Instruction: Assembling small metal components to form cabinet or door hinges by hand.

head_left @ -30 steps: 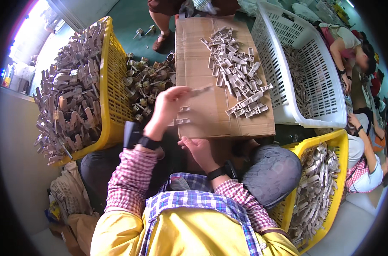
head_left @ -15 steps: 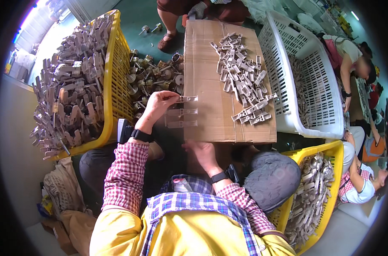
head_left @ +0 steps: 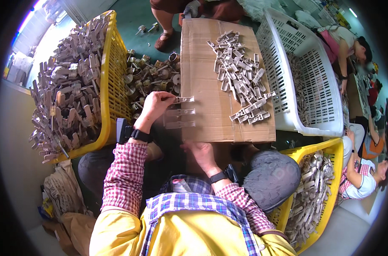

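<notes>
My left hand (head_left: 154, 106) pinches a small clear plastic piece (head_left: 184, 100) at the left edge of a brown cardboard sheet (head_left: 206, 85) that lies across my lap. Two more clear pieces (head_left: 179, 118) lie on the cardboard just below it. A heap of grey metal parts (head_left: 243, 79) covers the cardboard's right half. My right hand (head_left: 201, 152) rests at the cardboard's near edge, back up, fingers pointing left; what it holds, if anything, is hidden. Both wrists wear black bands.
A yellow crate (head_left: 111, 77) of grey metal handles stands at the left, with loose round metal fittings (head_left: 149, 79) beside it. A white basket (head_left: 304, 77) sits to the right, another yellow crate (head_left: 326, 187) at lower right. Other people sit at the top and right.
My left hand has drawn back from the middle of the cardboard to its left edge, still pinching a clear piece. My right hand stays at the near edge.
</notes>
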Available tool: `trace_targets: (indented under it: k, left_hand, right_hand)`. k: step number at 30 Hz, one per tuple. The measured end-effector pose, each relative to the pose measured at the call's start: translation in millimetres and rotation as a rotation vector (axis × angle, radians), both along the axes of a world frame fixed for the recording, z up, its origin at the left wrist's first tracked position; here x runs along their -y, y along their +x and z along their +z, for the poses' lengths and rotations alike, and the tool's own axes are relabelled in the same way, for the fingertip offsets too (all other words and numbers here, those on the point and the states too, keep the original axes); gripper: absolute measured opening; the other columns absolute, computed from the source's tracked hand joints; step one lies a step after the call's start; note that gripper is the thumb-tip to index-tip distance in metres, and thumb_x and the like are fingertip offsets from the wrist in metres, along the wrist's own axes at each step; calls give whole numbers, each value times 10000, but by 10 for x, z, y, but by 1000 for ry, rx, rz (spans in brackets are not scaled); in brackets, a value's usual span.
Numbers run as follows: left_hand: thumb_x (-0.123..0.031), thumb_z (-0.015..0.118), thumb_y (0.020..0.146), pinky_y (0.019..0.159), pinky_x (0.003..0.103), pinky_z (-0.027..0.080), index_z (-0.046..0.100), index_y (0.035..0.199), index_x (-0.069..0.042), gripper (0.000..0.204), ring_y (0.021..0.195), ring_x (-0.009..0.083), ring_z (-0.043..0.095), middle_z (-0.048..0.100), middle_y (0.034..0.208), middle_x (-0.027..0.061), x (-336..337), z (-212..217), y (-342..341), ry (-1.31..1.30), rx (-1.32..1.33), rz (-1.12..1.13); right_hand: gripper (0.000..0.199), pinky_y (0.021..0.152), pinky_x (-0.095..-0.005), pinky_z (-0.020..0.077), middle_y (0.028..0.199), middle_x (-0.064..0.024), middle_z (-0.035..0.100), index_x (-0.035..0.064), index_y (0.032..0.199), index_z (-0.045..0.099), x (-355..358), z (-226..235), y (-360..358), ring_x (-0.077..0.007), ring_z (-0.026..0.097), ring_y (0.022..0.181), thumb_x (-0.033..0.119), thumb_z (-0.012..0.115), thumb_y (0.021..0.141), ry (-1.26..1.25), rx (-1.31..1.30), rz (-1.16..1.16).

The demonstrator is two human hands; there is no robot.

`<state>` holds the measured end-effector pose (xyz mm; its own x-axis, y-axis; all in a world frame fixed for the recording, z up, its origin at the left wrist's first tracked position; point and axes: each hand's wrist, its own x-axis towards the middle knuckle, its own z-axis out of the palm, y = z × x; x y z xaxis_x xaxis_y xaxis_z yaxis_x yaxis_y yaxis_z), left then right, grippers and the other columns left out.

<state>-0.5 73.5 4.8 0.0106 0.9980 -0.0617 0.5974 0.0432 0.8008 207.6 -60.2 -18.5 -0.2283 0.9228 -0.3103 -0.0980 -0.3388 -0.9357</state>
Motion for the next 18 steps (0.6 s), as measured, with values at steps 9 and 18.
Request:
trace_targets:
  k: [9,18]
  left_hand:
    - [-114,662,802,689,316,512,662,917,-64,125,770,225,642,625,841,84,-119,528,829,410,-191,-135]
    - [-95,547,751,787,351,445,644,928,-140,207,932,244,535,557,936,47,-490,232,1852,705,-662,-696]
  right_hand:
    - [315,657,-205,470,764,-36,697,-14,850,721,10,-54,33,-66,597,675,277,619,914,-28,-29,-4]
    - [412,537,-256,409,618,-22,648,-22,762,691,27,-127,34,-72,528,554,362,629,897,93,102,26]
